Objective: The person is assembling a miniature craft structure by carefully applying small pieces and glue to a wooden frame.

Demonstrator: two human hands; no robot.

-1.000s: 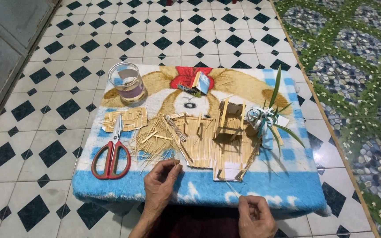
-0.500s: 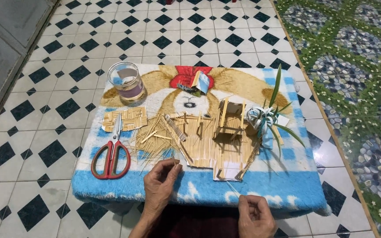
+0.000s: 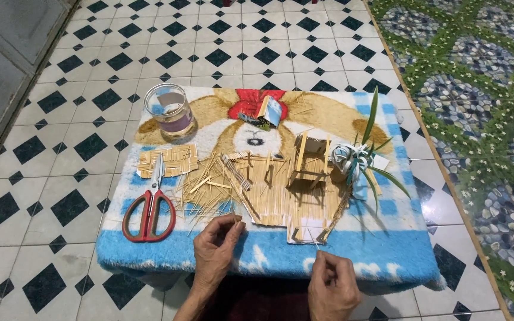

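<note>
We are seated over a low surface [image 3: 388, 261] draped in a fluffy blue and tan towel, on a floor of black-and-white tiles [image 3: 60, 202]. Our left hand [image 3: 216, 245] has its fingertips pinched together at the near edge of the loose pile of thin sticks [image 3: 206, 190]; it seems to hold a stick or two, though the piece is too fine for us to be sure. Our right hand [image 3: 332, 284] is closed in a pinch on a single thin stick [image 3: 315, 239] that slants up toward the front corner of the stick panel [image 3: 281, 193], the flat mat of straws on which a small stick frame [image 3: 312, 160] stands upright. Red-handled scissors [image 3: 149, 205] lie shut to the left of the pile, their blades resting on a small woven mat [image 3: 168, 160]; a glass jar [image 3: 169, 110] stands behind that, and a small potted plant with a ribbon [image 3: 358, 160] stands just beside the panel on the right. As we judge it, the sticks are so slight that a firmer pinch could snap or bend one, and a sleeve or wrist brushing forward could scatter the pile or tip the frame. The towel's pile could also swallow a dropped stick.
</note>
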